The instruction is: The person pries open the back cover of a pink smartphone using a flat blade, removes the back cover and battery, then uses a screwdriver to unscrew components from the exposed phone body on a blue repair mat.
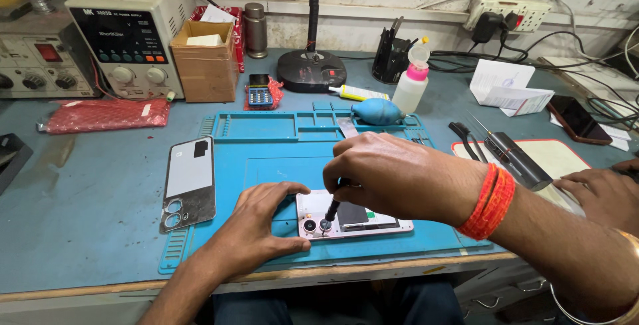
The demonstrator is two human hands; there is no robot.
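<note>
Phone, back cover off, flat on blue mat near the surface's front edge: light, stiff, fragile inside; best held by its rims. Left hand presses its end, fingers spread. Right hand fingers pinch a screwdriver at the camera corner. Removed cover lies left; open mat behind.

Phone repair bench, small electronics workshop. Evidence: beige bench power supply with knobs and display at the back left, teal silicone repair mat with parts compartments, opened white smartphone with exposed camera lenses on it, its detached back cover alongside. Teal rubber dust blower, pink-capped solvent bottle, black tool holder, wall power strip.
</note>
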